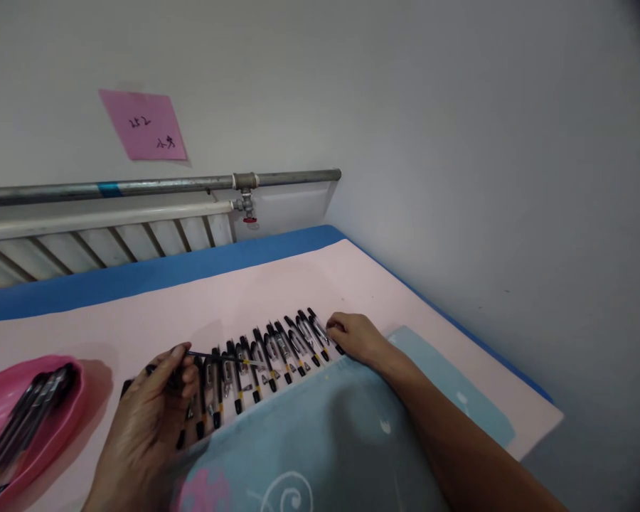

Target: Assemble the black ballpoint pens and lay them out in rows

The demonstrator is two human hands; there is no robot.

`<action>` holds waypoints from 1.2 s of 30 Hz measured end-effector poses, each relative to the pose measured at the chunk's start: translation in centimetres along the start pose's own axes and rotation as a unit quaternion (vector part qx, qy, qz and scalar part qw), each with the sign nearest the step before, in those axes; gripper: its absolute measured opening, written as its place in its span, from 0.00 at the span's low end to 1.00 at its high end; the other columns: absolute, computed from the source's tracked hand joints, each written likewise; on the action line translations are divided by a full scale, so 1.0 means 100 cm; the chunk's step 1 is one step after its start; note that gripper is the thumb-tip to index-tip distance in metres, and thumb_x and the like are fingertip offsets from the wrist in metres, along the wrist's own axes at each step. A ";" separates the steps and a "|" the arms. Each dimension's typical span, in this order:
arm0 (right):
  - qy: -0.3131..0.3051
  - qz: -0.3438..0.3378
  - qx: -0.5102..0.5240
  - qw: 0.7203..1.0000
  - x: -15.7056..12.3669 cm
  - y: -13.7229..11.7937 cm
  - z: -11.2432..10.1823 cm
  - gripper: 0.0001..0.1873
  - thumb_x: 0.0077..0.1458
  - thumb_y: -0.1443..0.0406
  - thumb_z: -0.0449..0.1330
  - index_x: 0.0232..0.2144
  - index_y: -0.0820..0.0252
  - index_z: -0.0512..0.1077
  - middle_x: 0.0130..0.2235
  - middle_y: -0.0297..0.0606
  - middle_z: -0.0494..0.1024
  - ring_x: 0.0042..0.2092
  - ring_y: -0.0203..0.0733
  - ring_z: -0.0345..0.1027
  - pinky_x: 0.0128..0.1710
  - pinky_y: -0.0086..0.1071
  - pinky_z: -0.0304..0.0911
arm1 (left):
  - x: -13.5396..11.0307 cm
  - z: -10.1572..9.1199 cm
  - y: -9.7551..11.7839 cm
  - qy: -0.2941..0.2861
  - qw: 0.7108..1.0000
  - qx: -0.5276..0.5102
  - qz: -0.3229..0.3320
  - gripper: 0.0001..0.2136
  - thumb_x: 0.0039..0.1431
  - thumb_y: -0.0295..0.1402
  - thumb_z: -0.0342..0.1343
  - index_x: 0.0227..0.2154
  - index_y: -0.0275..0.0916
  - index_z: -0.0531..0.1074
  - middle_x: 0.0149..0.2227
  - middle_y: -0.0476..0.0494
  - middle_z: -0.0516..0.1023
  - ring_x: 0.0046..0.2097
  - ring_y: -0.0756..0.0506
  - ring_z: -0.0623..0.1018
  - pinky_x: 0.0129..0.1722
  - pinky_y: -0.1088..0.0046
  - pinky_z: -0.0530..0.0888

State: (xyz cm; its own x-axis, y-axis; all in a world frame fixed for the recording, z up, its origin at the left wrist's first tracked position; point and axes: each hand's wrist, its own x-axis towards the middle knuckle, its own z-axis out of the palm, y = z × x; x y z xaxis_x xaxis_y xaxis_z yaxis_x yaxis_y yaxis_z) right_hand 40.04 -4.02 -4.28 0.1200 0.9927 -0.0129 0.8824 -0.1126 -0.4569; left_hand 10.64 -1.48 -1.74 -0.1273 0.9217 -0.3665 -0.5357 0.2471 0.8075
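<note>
The left hand (149,409) sits low on the person's left with its back turned up towards the camera. The fingers are bent, and the thumb and forefinger are pinched together on a thin stick (224,358) that points to the right. Its wrist runs off the bottom edge. The right hand (355,334) reaches further forward, palm down and knuckles raised, with the fingers curled under so that only the tips press down. The bare right forearm (459,448) stretches straight back to the lower right corner.
</note>
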 end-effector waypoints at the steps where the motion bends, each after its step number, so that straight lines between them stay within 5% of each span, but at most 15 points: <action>1: -0.001 0.003 0.000 1.000 0.000 -0.001 0.000 0.12 0.49 0.66 0.50 0.33 0.60 0.73 0.30 0.37 0.76 0.31 0.36 0.66 0.30 0.26 0.54 | 0.000 -0.001 -0.001 -0.011 1.000 -0.001 -0.002 0.04 0.44 0.23 0.58 0.27 0.31 0.72 0.23 0.48 0.67 0.21 0.55 0.66 0.14 0.85 0.64; 14: 0.042 -0.017 0.079 0.996 -0.008 -0.013 -0.010 0.13 0.51 0.66 0.49 0.32 0.61 0.73 0.32 0.36 0.76 0.34 0.36 0.66 0.34 0.26 0.56 | -0.015 0.013 -0.029 -0.063 0.992 0.077 -0.081 0.10 0.37 0.26 0.64 0.27 0.33 0.72 0.22 0.45 0.72 0.21 0.52 0.70 0.15 0.81 0.64; 19: -0.150 -0.105 0.249 0.951 -0.032 -0.048 -0.013 0.13 0.51 0.63 0.52 0.35 0.60 0.74 0.32 0.33 0.76 0.35 0.36 0.66 0.34 0.24 0.58 | -0.025 0.022 -0.054 -0.133 0.983 0.104 -0.078 0.11 0.38 0.33 0.64 0.26 0.34 0.72 0.19 0.46 0.72 0.20 0.52 0.69 0.16 0.80 0.64; 22: -0.194 -0.153 0.275 0.929 -0.042 -0.063 -0.006 0.13 0.50 0.66 0.53 0.37 0.58 0.75 0.33 0.31 0.76 0.36 0.35 0.66 0.35 0.24 0.58 | -0.029 0.025 -0.060 -0.152 0.980 0.113 -0.055 0.11 0.40 0.34 0.63 0.27 0.33 0.72 0.19 0.47 0.72 0.20 0.52 0.68 0.16 0.80 0.64; 25: -0.167 -0.147 0.269 0.937 -0.041 -0.064 -0.002 0.12 0.47 0.67 0.55 0.34 0.59 0.75 0.31 0.31 0.76 0.35 0.35 0.66 0.33 0.24 0.58 | -0.030 0.025 -0.060 -0.140 0.983 0.102 -0.061 0.12 0.41 0.33 0.63 0.29 0.33 0.73 0.21 0.45 0.73 0.21 0.52 0.70 0.17 0.79 0.65; 31: 0.018 0.016 0.176 0.984 -0.014 -0.026 -0.009 0.12 0.48 0.66 0.53 0.33 0.61 0.75 0.33 0.36 0.76 0.35 0.37 0.67 0.35 0.26 0.58 | -0.027 0.025 -0.053 -0.094 0.985 0.085 -0.116 0.10 0.44 0.25 0.60 0.33 0.31 0.73 0.27 0.40 0.75 0.24 0.50 0.73 0.19 0.78 0.69; 36: 0.034 0.077 0.037 0.996 0.006 0.002 -0.004 0.12 0.46 0.67 0.52 0.31 0.61 0.75 0.28 0.36 0.76 0.33 0.37 0.67 0.31 0.26 0.56 | -0.031 0.027 -0.051 -0.099 0.977 0.101 -0.162 0.05 0.48 0.23 0.56 0.31 0.30 0.72 0.28 0.38 0.76 0.25 0.49 0.74 0.19 0.77 0.70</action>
State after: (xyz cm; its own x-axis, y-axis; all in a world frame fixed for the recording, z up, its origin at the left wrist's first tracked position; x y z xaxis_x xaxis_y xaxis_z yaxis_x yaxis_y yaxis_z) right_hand 40.46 -3.44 -4.00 0.2841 0.9584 -0.0290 0.8157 -0.2574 -0.5180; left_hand 16.04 -4.79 -3.45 0.1961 0.8197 -0.5381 -0.3438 0.5714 0.7452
